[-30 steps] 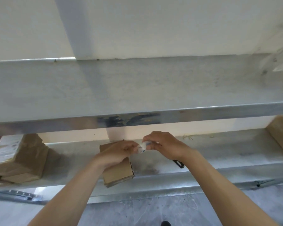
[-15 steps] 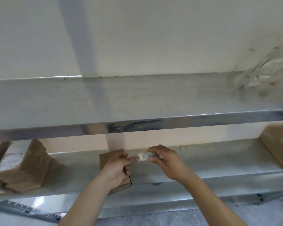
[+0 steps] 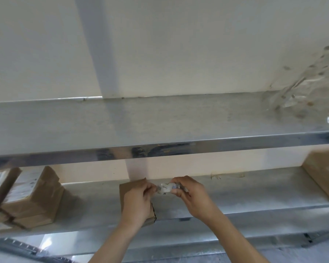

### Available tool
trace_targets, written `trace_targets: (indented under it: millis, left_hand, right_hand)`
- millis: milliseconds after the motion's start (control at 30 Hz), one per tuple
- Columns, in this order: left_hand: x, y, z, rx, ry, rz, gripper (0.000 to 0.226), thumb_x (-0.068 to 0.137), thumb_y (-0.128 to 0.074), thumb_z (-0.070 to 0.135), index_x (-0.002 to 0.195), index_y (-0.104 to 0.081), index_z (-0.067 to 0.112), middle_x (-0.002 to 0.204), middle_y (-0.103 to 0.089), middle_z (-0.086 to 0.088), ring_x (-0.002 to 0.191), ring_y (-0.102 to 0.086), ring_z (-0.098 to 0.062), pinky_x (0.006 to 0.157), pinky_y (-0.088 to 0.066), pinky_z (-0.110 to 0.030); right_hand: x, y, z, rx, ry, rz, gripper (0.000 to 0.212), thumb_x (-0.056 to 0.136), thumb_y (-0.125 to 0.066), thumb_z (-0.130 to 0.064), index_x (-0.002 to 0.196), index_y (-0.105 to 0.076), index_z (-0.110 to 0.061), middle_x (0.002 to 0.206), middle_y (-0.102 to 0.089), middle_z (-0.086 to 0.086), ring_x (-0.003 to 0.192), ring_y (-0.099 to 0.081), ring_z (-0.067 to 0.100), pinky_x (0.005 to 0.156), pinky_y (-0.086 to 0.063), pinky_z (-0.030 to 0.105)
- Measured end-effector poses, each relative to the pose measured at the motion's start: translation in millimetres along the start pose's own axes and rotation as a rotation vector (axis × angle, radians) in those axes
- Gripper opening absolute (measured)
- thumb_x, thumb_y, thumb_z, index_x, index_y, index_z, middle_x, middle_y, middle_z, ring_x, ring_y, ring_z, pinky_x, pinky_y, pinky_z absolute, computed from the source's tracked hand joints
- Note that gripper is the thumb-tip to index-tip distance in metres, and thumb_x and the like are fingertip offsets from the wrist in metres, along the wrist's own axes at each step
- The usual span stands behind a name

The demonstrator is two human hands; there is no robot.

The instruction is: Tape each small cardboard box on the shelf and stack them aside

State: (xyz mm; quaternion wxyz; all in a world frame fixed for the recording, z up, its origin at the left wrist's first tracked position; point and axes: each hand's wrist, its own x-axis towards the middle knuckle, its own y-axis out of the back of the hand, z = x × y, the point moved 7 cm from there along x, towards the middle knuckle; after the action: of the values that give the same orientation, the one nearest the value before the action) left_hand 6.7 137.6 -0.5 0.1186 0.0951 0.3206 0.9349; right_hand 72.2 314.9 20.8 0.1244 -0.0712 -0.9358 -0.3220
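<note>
Left hand: left hand (image 3: 139,201) is raised over the lower shelf at about 6 o'clock of the view, fingers curled, thumb and fingertips pinching the left end of a strip of clear tape (image 3: 164,188).
Right hand: right hand (image 3: 193,197) sits just to the right, at 3 o'clock from the left hand, fingers curled round the other end of the same tape; whether a roll lies inside the grip cannot be told.
Tape: short, translucent, stretched between the two hands, slightly blurred.
Small cardboard box: small cardboard box (image 3: 133,202) rests on the lower shelf (image 3: 235,194) directly beneath the left hand, which covers most of it; its far corner shows at 12 o'clock of that hand, its near right edge at 5 o'clock.
Stack of boxes: stack of boxes (image 3: 32,198) lies at 9 o'clock on the same shelf, well apart from the hands, tilted, some with white labels on top.
Large carton: large carton (image 3: 325,173) stands at 3 o'clock, cut by the frame edge.
Upper shelf: upper shelf (image 3: 160,126), bare metal, crosses the view at mid-height.
Plastic bag: plastic bag (image 3: 308,88), crumpled and clear, sits at 2 o'clock on the upper shelf against the wall (image 3: 179,44).
</note>
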Motion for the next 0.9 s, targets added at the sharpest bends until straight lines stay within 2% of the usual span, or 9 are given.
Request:
trace_targets:
  millis: [67, 167, 233, 333, 433, 533, 667, 767, 900]
  left_hand:
    - [-2, 1, 2, 0.061, -0.055, 0.045, 0.026, 0.095, -0.065, 0.008, 0.077, -0.065, 0.026, 0.072, -0.064, 0.018, 0.069, -0.058, 0.002, 0.065, -0.04, -0.011]
    - [-3, 1, 1, 0.153, -0.119, 0.094, 0.021, 0.091, -0.063, -0.001, 0.079, -0.066, 0.017, 0.076, -0.066, 0.001, 0.072, -0.06, -0.019, 0.064, -0.05, -0.034]
    - [-3, 3, -1, 0.241, -0.119, 0.104, 0.017, 0.089, -0.062, -0.003, 0.083, -0.068, 0.012, 0.082, -0.062, -0.005, 0.076, -0.056, -0.025, 0.063, -0.048, -0.036]
    - [-4, 4, -3, 0.287, -0.1, 0.074, 0.012, 0.093, -0.06, 0.002, 0.086, -0.064, 0.011, 0.087, -0.051, -0.001, 0.081, -0.053, -0.026, 0.065, -0.039, -0.033]
    - [-4, 5, -16, 0.226, 0.058, 0.003, 0.021, 0.1, -0.058, 0.024, 0.081, -0.054, 0.017, 0.081, -0.053, 0.006, 0.08, -0.057, -0.019, 0.061, -0.033, -0.027]
    - [-2, 18, -36, 0.139, 0.202, 0.016, 0.031, 0.101, -0.056, 0.039, 0.077, -0.051, 0.019, 0.073, -0.058, 0.005, 0.068, -0.054, -0.009, 0.057, -0.036, -0.024]
    - [-6, 41, -74, 0.114, 0.339, 0.154, 0.026, 0.106, -0.042, 0.034, 0.094, -0.053, 0.015, 0.079, -0.058, 0.0, 0.074, -0.058, -0.019, 0.064, -0.04, -0.033]
    - [-10, 45, -100, 0.069, 0.428, 0.179, 0.024, 0.106, -0.043, 0.03, 0.093, -0.055, 0.014, 0.085, -0.06, -0.005, 0.079, -0.059, -0.02, 0.073, -0.048, -0.038]
    - [-19, 39, -109, 0.011, 0.486, 0.126, 0.025, 0.107, -0.039, 0.035, 0.102, -0.054, 0.016, 0.09, -0.06, -0.001, 0.08, -0.056, -0.008, 0.066, -0.04, -0.03]
  right_hand:
    - [-2, -5, -1, 0.016, -0.007, 0.001, 0.009, 0.097, -0.063, -0.028, 0.104, -0.067, -0.024, 0.092, -0.063, -0.008, 0.086, -0.056, 0.007, 0.073, -0.044, 0.018]
    - [-3, -14, 5, 0.043, -0.066, -0.017, 0.016, 0.095, -0.064, -0.027, 0.109, -0.068, -0.021, 0.098, -0.064, -0.009, 0.092, -0.057, 0.004, 0.076, -0.044, 0.016]
    - [-3, -18, 8, 0.046, -0.094, -0.04, 0.016, 0.096, -0.065, -0.025, 0.111, -0.067, -0.019, 0.1, -0.062, -0.01, 0.094, -0.056, -0.001, 0.076, -0.042, 0.011]
    - [-1, -26, 12, 0.05, -0.133, -0.102, 0.017, 0.096, -0.066, -0.027, 0.112, -0.065, -0.021, 0.102, -0.06, -0.013, 0.096, -0.054, -0.005, 0.075, -0.04, 0.006]
    - [0, -33, 21, 0.003, -0.139, -0.175, 0.016, 0.095, -0.067, -0.027, 0.11, -0.065, -0.023, 0.104, -0.059, -0.013, 0.095, -0.054, -0.002, 0.076, -0.039, 0.007]
    - [8, -34, 40, -0.086, -0.151, -0.189, 0.015, 0.092, -0.07, -0.022, 0.106, -0.065, -0.019, 0.1, -0.057, -0.015, 0.095, -0.051, 0.006, 0.077, -0.035, 0.009]
    - [21, -49, 79, -0.316, -0.267, -0.305, 0.01, 0.095, -0.061, -0.023, 0.104, -0.062, -0.019, 0.104, -0.057, -0.009, 0.103, -0.051, 0.017, 0.08, -0.039, 0.026]
    - [27, -64, 89, -0.501, -0.257, -0.331, 0.017, 0.096, -0.053, -0.025, 0.109, -0.062, -0.021, 0.114, -0.062, -0.002, 0.107, -0.055, 0.022, 0.084, -0.042, 0.031]
    - [26, -82, 93, -0.675, -0.243, -0.455, 0.023, 0.095, -0.053, -0.023, 0.116, -0.062, -0.022, 0.124, -0.062, -0.001, 0.117, -0.054, 0.024, 0.093, -0.039, 0.033]
